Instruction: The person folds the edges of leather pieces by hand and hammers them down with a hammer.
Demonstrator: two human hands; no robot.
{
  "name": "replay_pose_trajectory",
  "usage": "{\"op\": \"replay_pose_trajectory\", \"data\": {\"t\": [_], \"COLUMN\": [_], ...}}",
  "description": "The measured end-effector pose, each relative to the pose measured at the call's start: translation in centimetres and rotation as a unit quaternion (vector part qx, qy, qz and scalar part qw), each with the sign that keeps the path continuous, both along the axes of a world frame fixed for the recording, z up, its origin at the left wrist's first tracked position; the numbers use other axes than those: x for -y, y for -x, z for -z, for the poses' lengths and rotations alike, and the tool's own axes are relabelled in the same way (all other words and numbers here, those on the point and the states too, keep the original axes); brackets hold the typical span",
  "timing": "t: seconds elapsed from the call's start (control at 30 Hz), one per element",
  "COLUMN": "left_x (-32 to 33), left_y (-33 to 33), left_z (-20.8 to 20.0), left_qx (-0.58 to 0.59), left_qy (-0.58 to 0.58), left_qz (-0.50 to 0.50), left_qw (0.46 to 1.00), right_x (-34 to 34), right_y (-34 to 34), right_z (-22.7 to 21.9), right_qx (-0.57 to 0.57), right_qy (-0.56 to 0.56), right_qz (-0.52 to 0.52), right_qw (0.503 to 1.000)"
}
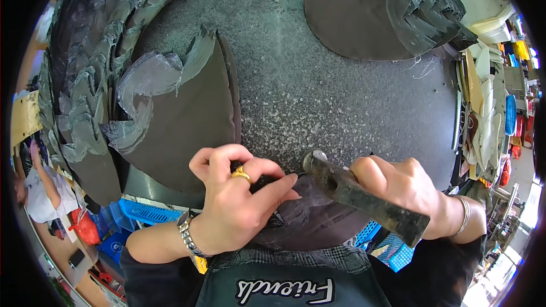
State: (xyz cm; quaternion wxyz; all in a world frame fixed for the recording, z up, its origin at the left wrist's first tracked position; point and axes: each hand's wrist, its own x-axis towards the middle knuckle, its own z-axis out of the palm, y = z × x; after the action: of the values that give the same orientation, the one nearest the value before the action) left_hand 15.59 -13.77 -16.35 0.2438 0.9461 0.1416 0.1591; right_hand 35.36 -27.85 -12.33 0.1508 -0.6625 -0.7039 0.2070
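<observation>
Right grip: the right hand is wrapped firmly round the dark handle of a hammer, fingers closed over it, thumb side up.
Left grip: the left hand pinches closed on the edge of a dark leather piece, fingertips bunched tight at the fold.
Hammer head: its round metal face sits just beside the left fingertips, low over the work.
Where the piece lies: at the near edge of the bench, partly over the lap, its rim under the pinch.
Doing it well: short, flat taps look right here, landing on the fold and not on the fingers; the pinch should slide along ahead of the hammer face so the edge stays pressed. A slanted blow would likely mark the leather.
Left arm pose: forearm comes in from the lower left, wrist bent inward, a metal bracelet at the wrist and a gold ring on one finger.
Right arm pose: forearm enters from the lower right, wrist level, handle pointing back toward the body.
Around: a stack of glued dark pieces lies left of the hands, another rounded stack farther off; blue crates show below the bench edge.
</observation>
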Motion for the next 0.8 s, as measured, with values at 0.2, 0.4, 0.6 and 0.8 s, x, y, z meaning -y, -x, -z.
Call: {"op": "replay_pose_trajectory", "data": {"t": [0.2, 0.4, 0.6, 0.8], "left_x": [0.9, 0.5, 1.3, 0.6], "left_y": [0.4, 1.4, 1.7, 0.9], "left_z": [0.4, 0.5, 0.7, 0.8], "left_qx": [0.016, -0.012, 0.018, 0.029], "left_qy": [-0.096, 0.011, -0.098, -0.071], "left_qz": [0.002, -0.025, -0.022, 0.002], "left_qw": [0.995, 1.0, 0.995, 0.997], "right_x": [-0.4, -0.4, -0.8, -0.6], "right_y": [0.4, 0.7, 1.1, 1.0], "right_z": [-0.8, -0.8, -0.9, -1.2], "right_qx": [0.013, 0.04, 0.034, 0.017], "right_qy": [-0.004, 0.016, -0.006, -0.001], "right_qz": [0.0, -0.012, -0.017, -0.019], "right_qw": [1.0, 0.999, 0.999, 1.0]}}
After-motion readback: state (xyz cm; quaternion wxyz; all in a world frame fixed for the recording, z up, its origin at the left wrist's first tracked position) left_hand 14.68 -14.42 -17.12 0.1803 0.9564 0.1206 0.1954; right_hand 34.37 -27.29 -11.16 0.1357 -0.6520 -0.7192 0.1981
